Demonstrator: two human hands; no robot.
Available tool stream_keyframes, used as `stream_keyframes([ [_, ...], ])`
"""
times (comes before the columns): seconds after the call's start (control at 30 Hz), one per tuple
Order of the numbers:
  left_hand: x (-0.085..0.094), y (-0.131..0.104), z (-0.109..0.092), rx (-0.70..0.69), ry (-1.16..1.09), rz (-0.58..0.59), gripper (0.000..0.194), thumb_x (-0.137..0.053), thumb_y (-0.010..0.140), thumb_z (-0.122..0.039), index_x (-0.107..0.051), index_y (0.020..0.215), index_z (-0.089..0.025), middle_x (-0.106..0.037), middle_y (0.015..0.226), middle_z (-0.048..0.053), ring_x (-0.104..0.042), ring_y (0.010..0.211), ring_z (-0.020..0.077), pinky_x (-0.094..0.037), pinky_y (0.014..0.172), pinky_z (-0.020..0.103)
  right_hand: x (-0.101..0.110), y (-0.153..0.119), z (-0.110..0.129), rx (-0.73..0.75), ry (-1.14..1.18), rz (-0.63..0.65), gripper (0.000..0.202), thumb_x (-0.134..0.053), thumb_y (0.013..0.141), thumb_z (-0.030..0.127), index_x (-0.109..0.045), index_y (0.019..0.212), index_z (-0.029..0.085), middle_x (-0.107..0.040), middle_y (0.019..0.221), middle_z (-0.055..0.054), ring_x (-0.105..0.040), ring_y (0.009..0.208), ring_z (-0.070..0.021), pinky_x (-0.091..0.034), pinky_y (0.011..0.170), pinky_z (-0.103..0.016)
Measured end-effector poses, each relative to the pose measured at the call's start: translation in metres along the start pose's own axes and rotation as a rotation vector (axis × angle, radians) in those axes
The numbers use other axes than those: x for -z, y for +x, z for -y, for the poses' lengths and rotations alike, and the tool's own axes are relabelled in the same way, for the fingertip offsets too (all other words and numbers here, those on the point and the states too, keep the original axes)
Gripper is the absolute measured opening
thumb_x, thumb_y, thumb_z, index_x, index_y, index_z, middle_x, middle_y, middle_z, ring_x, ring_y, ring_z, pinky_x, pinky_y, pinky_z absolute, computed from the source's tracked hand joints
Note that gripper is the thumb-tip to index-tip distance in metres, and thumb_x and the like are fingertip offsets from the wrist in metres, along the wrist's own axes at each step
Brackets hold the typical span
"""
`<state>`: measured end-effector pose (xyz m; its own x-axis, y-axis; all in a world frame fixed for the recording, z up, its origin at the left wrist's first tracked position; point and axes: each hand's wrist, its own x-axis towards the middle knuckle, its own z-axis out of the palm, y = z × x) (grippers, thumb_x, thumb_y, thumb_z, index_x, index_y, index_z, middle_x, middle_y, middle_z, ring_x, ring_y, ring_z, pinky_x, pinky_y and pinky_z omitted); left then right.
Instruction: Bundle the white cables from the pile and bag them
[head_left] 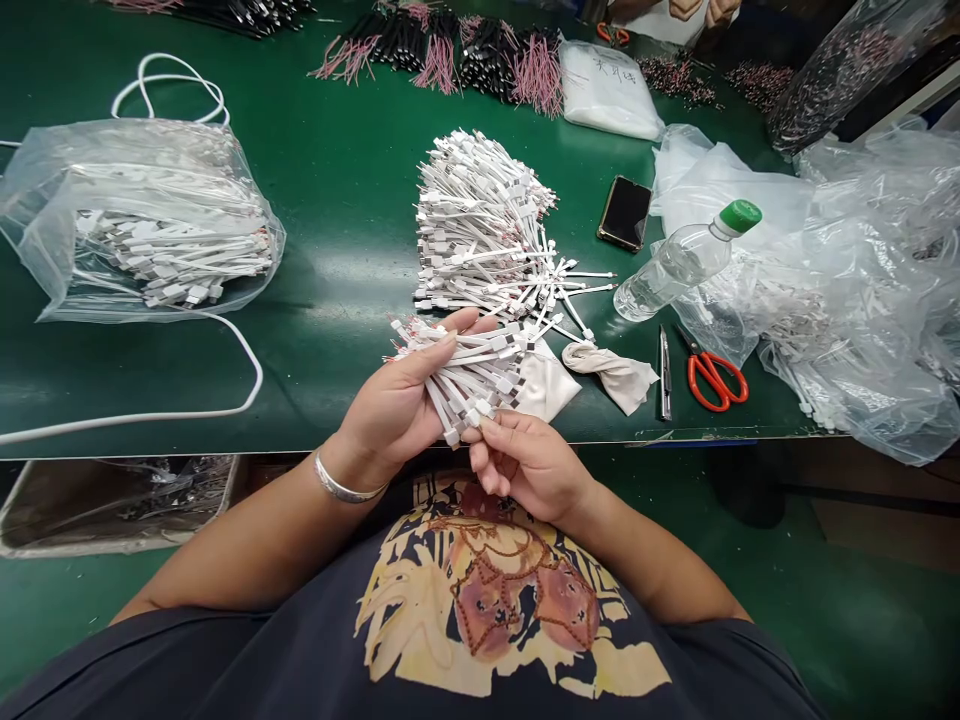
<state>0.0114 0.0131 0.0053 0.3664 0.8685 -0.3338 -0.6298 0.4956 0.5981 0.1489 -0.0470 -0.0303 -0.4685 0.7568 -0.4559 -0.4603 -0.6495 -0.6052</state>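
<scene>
A bundle of short white cables [469, 370] lies fanned out in my left hand [401, 400], whose fingers and thumb wrap round it near the table's front edge. My right hand [529, 460] pinches the connector end of one white cable at the bundle's lower side. Just beyond my hands a large pile of similar white cables [480, 220] rests on the green table [330, 240], with some cables spread out at its right side. A white cloth [547, 385] lies under the right end of the bundle.
A clear bag of cables [172, 220] and a white cord [247, 350] lie left. To the right are a twisted cloth [615, 375], bottle [675, 265], phone [625, 213], cutter [664, 375], red-handled scissors [716, 380] and plastic bags [862, 290]. A person's hands show at the top right.
</scene>
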Motion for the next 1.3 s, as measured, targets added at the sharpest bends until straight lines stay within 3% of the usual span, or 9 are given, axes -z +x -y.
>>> stream_keyframes([
  [0.17,0.001,0.0004,0.0019,-0.008,-0.013,-0.009,0.029,-0.047,0.087,-0.014,-0.06,0.113,-0.016,-0.066,0.117,0.005,-0.062,0.104,0.0192,-0.041,0.104,0.04,0.0024,0.0041,0.0009,-0.078,0.223,0.082,0.02,-0.072,0.071,0.029,-0.067,0.078,0.012,-0.062,0.058,0.002,-0.053,0.041,-0.0038,-0.033,0.034,-0.011],
  [0.43,0.0013,-0.0012,0.0008,0.008,-0.019,-0.005,0.032,-0.046,0.088,-0.013,-0.059,0.117,-0.017,-0.066,0.117,0.005,-0.063,0.102,0.0185,-0.041,0.103,0.04,0.002,0.0014,-0.0025,0.054,0.058,-0.006,0.021,-0.066,0.079,0.032,-0.067,0.082,0.011,-0.063,0.059,0.0,-0.056,0.042,-0.0058,-0.035,0.034,-0.012],
  [0.63,0.0012,-0.0002,0.0016,0.004,-0.043,-0.031,0.03,-0.046,0.087,-0.012,-0.06,0.114,-0.015,-0.067,0.112,0.006,-0.064,0.097,0.0181,-0.043,0.101,0.04,0.0033,0.0028,-0.0004,-0.065,0.252,0.07,0.017,-0.067,0.075,0.026,-0.063,0.076,0.01,-0.058,0.056,0.001,-0.05,0.04,-0.0045,-0.029,0.033,-0.012],
  [0.9,0.0051,0.0026,0.0041,0.002,-0.045,-0.04,0.029,-0.047,0.087,-0.012,-0.061,0.111,-0.015,-0.066,0.114,0.005,-0.063,0.1,0.0176,-0.044,0.101,0.038,0.0031,0.0027,0.0031,-0.153,0.365,0.086,0.011,-0.059,0.08,0.02,-0.059,0.078,0.01,-0.055,0.057,0.002,-0.045,0.041,-0.0039,-0.025,0.033,-0.012],
  [1.3,0.007,0.0038,0.0042,0.0,-0.044,-0.05,0.031,-0.049,0.086,-0.013,-0.06,0.115,-0.015,-0.064,0.118,0.007,-0.061,0.105,0.0193,-0.041,0.103,0.039,0.002,0.0026,0.0051,-0.14,0.359,0.044,0.011,-0.059,0.079,0.021,-0.061,0.078,0.01,-0.055,0.057,0.002,-0.044,0.041,-0.0034,-0.024,0.033,-0.012],
])
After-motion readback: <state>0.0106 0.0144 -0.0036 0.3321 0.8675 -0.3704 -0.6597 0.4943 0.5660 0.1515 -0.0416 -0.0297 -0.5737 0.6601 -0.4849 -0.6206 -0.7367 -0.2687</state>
